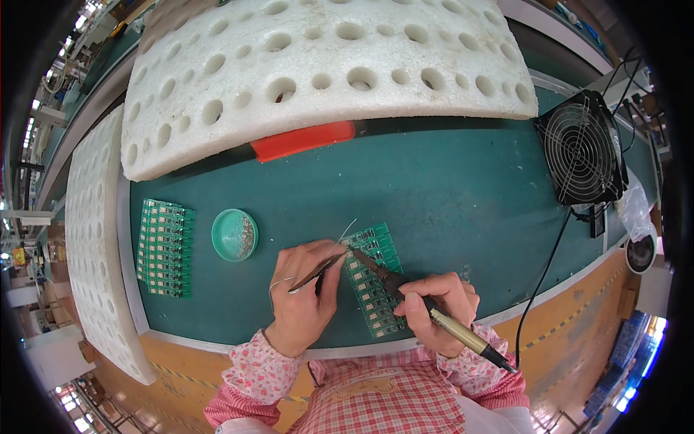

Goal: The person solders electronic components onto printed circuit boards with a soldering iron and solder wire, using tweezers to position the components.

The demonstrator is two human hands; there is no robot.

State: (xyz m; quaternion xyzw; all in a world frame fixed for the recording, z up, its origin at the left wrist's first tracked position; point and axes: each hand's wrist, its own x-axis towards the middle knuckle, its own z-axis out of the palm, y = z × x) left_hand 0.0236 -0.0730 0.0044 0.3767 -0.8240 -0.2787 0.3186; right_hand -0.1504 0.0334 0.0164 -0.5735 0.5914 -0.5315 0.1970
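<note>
A panel of small green circuit boards [372, 296] lies on the green mat in front of me. My left hand [300, 300] is closed around dark tweezers [316, 273], their tips by the panel's upper left edge. A thin silvery wire [349, 227], which looks like solder, sticks up beside those tips. From the right, my right hand [439, 307] grips a soldering iron [463, 334] like a pen. Its dark tip reaches the same upper left part of the panel, close to the tweezers. Whether the tip touches a component is too small to tell.
Left of my hands stand a round green dish [217, 249] with small metallic bits and another batch of green circuit boards [165, 249]. White foam with holes [318, 54] spans the back, above a red bin [303, 141]. A black fan [578, 148] and cable are at right.
</note>
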